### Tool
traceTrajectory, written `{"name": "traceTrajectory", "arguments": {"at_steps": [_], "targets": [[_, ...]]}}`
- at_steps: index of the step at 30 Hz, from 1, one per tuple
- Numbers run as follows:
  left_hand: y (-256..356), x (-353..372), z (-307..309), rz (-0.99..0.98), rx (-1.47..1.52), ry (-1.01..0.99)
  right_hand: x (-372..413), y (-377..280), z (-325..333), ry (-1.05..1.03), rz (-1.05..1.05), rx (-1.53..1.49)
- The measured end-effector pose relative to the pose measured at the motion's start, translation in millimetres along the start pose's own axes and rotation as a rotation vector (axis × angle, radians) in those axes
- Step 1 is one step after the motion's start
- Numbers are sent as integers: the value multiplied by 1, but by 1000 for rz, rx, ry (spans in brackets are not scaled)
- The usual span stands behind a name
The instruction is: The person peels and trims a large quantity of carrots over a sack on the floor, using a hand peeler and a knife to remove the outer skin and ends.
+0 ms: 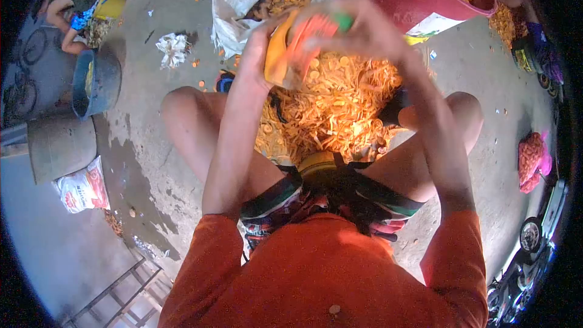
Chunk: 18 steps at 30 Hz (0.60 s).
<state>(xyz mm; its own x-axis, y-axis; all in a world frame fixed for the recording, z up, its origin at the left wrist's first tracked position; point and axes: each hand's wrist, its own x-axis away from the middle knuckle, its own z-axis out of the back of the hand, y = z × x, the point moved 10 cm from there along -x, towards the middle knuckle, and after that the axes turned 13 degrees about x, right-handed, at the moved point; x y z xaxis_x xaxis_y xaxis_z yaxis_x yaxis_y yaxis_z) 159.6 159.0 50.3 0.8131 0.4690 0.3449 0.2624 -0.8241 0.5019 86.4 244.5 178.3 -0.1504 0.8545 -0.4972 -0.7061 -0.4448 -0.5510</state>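
Both hands are raised over a heap of orange peelings (340, 109) between my knees. My left hand (257, 54) is wrapped round an orange piece of produce (277, 51), held upright. Blurred by motion, my right hand (358, 27) is closed on a tool with a green end (342, 21); its working part is too smeared to make out. The tool is close beside the orange piece, and I cannot tell whether they touch. Behind the hands stands an open white sack (228, 9) with orange produce inside.
A large red tub (388, 0) of cut orange pieces stands front right. At left are a blue-grey bin (106, 85), a printed sack (85, 188) and a person (70, 0) beside a yellow bucket (110, 6). Another person's arm (534, 24) shows at far right.
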Motion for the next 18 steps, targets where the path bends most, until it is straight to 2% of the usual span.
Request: {"name": "traceTrajectory", "arguments": {"at_steps": [3, 4, 5, 7, 8, 9, 11, 12, 15, 18], "targets": [[-10, -2, 14, -2, 32, 77, 2, 25, 0, 67, -79, -142], [-11, -12, 7, 127, 236, -231, 3, 45, 2, 12, -202, -280], [-11, -15, 7, 118, 238, -236, 2, 49, 6, 6, -195, -276], [-2, -20, 36, 2, 53, 60, 3, 58, 22, 140, -194, -214], [-5, -14, 12, 27, 185, -75, 0, 43, 16, 88, -109, -75], [-3, -12, 2, 32, 175, -86, 0, 30, 7, 52, -71, -167], [-10, -7, 1, 57, -33, -22, 0, 22, -5, -38, -55, -63], [-11, -10, 7, 117, -150, -81, 3, 19, -5, -39, -62, -65], [-8, -8, 3, 68, 7, -21, 2, 11, -11, -98, -53, -42], [1, -5, 1, 12, 13, 3, 8, 30, 11, -11, -142, -166]]}}
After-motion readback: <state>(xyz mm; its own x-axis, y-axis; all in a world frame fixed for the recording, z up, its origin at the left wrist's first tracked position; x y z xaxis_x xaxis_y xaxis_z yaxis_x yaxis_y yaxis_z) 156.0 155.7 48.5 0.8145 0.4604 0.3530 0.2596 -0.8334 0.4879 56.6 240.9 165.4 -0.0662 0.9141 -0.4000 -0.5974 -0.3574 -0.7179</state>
